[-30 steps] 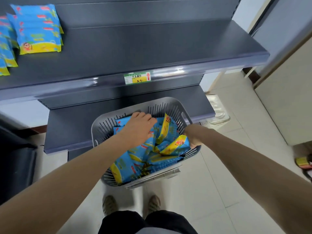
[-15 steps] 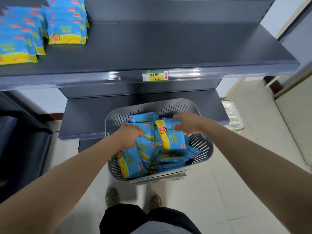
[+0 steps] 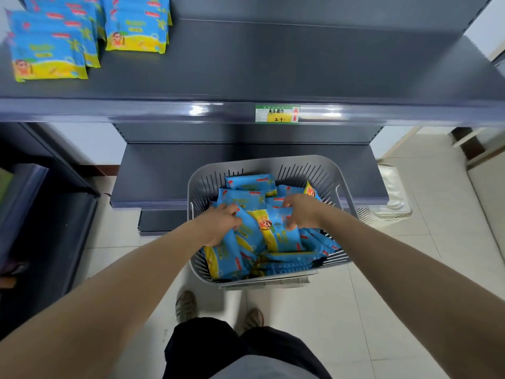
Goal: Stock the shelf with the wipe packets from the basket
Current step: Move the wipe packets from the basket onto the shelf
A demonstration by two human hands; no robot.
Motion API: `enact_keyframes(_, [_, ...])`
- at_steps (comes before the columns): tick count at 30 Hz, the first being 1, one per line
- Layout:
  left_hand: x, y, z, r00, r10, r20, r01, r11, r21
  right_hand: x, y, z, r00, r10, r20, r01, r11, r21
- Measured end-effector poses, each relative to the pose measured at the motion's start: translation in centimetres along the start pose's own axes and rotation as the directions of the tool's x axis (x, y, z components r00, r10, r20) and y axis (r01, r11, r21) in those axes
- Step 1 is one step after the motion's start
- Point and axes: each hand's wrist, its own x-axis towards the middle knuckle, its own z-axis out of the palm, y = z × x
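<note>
Wipe packets (image 3: 276,233) inside basket (image 3: 300,163) rim, left hand (image 3: 222,224), right hand (image 3: 304,212) gripping

Blue-yellow wipe packets (image 3: 276,231); grey slatted basket (image 3: 314,170); dark grey shelf (image 3: 273,64).

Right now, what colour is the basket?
The basket is light grey, seen best in the head view.

- Upper shelf (image 3: 273,64), dark grey: wipe pkts (image 3: 49,50) lay in overlapping rows at far L; price tag (image 3: 277,114) on front edge.
- Floor (image 3: 382,269), pale tiles: 2 shoes (image 3: 185,305) stood on it, near basket (image 3: 273,160).
</note>
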Motion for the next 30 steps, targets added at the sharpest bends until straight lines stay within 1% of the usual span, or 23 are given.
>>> enact_keyframes(3, [-0.4, 0.0, -1.0, 0.999, 0.018, 0.027, -0.017, 1.0, -0.022, -0.2, 0.3, 1.0, 0.998, 0.0, 0.056, -0.001, 1.0, 0.018])
enact_keyframes(5, [-1.0, -0.3, -1.8, 0.999, -0.009, 0.034, 0.012, 0.996, -0.088, -0.4, 0.1, 0.5, 0.999, -0.021, 0.038, 0.018, 0.998, 0.067])
enact_keyframes(6, [-1.5, -0.4, -2.3, 1.0, -0.027, 0.011, 0.029, 0.991, -0.128, -0.6, -0.3, -0.3, 0.999, -0.034, 0.021, 0.032, 0.995, 0.096])
enact_keyframes(7, [-2.0, -0.6, -2.9, 0.999, -0.046, -0.025, 0.041, 0.986, -0.165, -0.8, -0.7, -1.3, 0.998, -0.055, -0.012, 0.056, 0.991, 0.119])
enact_keyframes(9, [-3.0, -0.8, -4.5, 0.989, -0.083, -0.118, 0.055, 0.973, -0.223, -1.3, -2.3, -4.0, 0.986, -0.11, -0.125, 0.132, 0.975, 0.181])
enact_keyframes(11, [-4.2, -1.1, -6.3, 0.968, -0.126, -0.215, 0.057, 0.952, -0.302, -1.8, -4.3, -6.8, 0.953, -0.166, -0.254, 0.233, 0.937, 0.261])
enact_keyframes(13, [-5.6, -1.9, -8.2, 0.938, -0.16, -0.307, 0.035, 0.927, -0.374, -2.2, -6.7, -9.4, 0.907, -0.225, -0.355, 0.347, 0.878, 0.329])
enact_keyframes(15, [-7.2, -2.9, -10.4, 0.895, -0.196, -0.402, 0.011, 0.908, -0.418, -2.5, -9.3, -11.9, 0.847, -0.284, -0.45, 0.442, 0.846, 0.298])
enact_keyframes(18, [-9.6, -5.3, -13.4, 0.824, -0.247, -0.511, -0.003, 0.899, -0.439, -2.3, -13.2, -15.3, 0.772, -0.358, -0.525, 0.534, 0.814, 0.229])
enact_keyframes(21, [-11.4, -8.3, -15.8, 0.759, -0.295, -0.581, -0.012, 0.885, -0.465, -0.9, -16.9, -18.5, 0.716, -0.389, -0.58, 0.536, 0.839, 0.099])
enact_keyframes(24, [-12.8, -11.4, -17.4, 0.692, -0.314, -0.651, -0.011, 0.896, -0.444, 1.1, -21.0, -21.1, 0.698, -0.395, -0.597, 0.507, 0.862, 0.023])
enact_keyframes(26, [-13.5, -13.6, -18.0, 0.67, -0.33, -0.665, -0.004, 0.894, -0.448, 2.5, -23.4, -22.4, 0.689, -0.403, -0.602, 0.512, 0.859, 0.012])
enact_keyframes(30, [-14.1, -18.2, -18.4, 0.651, -0.366, -0.665, 0.01, 0.88, -0.475, 6.2, -27.2, -23.7, 0.747, -0.403, -0.529, 0.447, 0.893, -0.05])
